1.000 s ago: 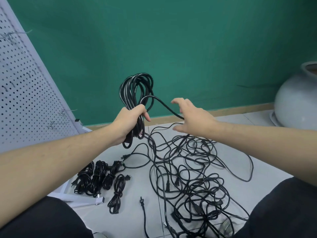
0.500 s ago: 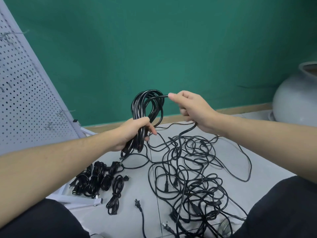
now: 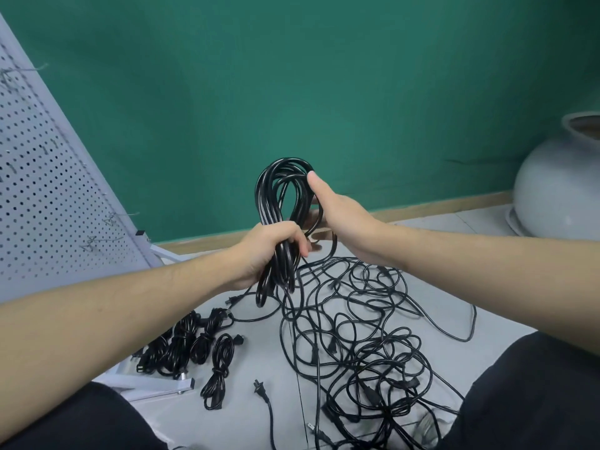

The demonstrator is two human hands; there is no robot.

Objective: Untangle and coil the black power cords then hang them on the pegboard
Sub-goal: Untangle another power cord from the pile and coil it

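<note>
Left hand (image 3: 271, 246) clenched round the waist of the coiled cord (image 3: 281, 203), held up in the air over the floor (image 3: 422, 232), loops standing upright w/ the short ends hanging below the fist. Right hand (image 3: 337, 216) up against the coil's right side, thumb pressed on the top loops; its fingers are hidden behind the cord, so can't tell if they curl round it. A strand trails down from the coil into the tangled cords (image 3: 363, 339) spread on the floor btwn the knees, toward the near edge. Four bundled cords (image 3: 191, 345) lie on the floor's left side, by the base of the pegboard (image 3: 48, 190), which leans at the left. Loose plug (image 3: 259, 388) near the front edge. Grey pot (image 3: 558, 190) at far right.
</note>
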